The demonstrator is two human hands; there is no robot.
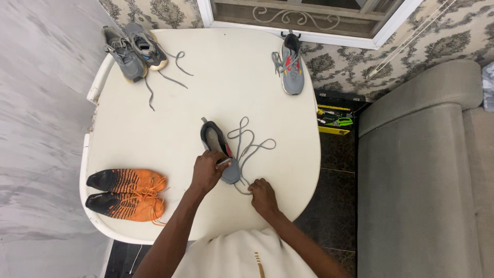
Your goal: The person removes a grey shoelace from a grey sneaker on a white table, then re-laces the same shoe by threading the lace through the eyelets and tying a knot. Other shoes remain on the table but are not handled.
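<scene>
- Orange pair point(128, 194) left of hands; grey pair point(135, 50) far left corner; single grey shoe point(292, 64) far right edge.
- Round cream table point(206, 92); grey sofa point(422, 175) right, patterned wallpaper beyond.
- Shoe point(221, 152) mid-table, laces point(249, 146) loose.
- Left hand point(207, 171) clamped over toe.
- Right hand point(263, 196) pinching lace, fingers narrow.
</scene>
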